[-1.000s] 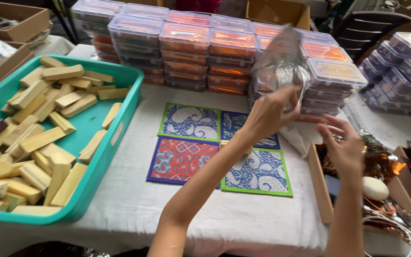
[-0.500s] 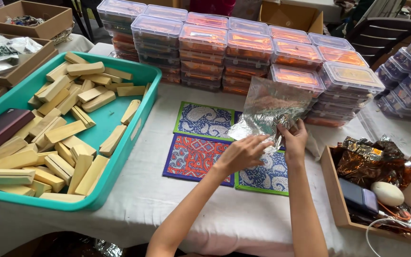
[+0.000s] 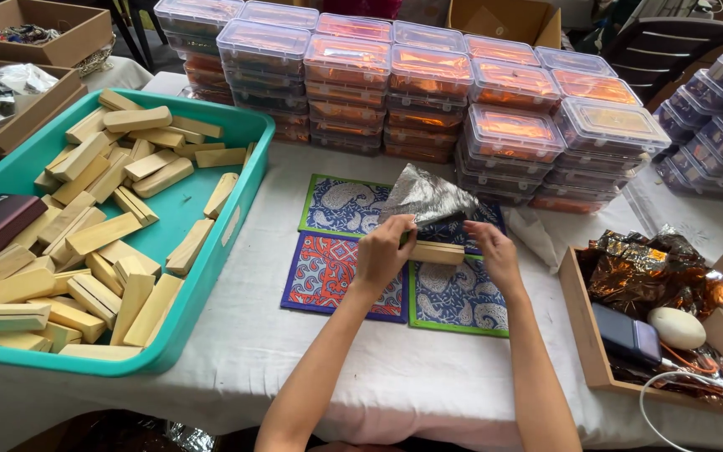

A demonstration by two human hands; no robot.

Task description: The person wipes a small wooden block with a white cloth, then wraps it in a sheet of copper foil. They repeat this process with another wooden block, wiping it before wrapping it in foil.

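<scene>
The wooden block [image 3: 437, 252] lies flat over the patterned mats [image 3: 395, 243], its long axis running left to right, with a clear plastic bag [image 3: 428, 197] rising from its upper edge. Both forearms reach forward from the near desk [image 3: 395, 377] edge. The left hand [image 3: 382, 255] grips the block's left end and the bag's edge; the right hand [image 3: 494, 255] is closed on the block's right end, so the block lies between them.

A white-clothed surface [image 3: 311, 368] carries four patterned mats [image 3: 336, 276] at its middle. Left of the mats sits a teal tray [image 3: 211, 251]; behind them, stacked boxes [image 3: 428, 92]; right of them, a wooden crate [image 3: 583, 335].
</scene>
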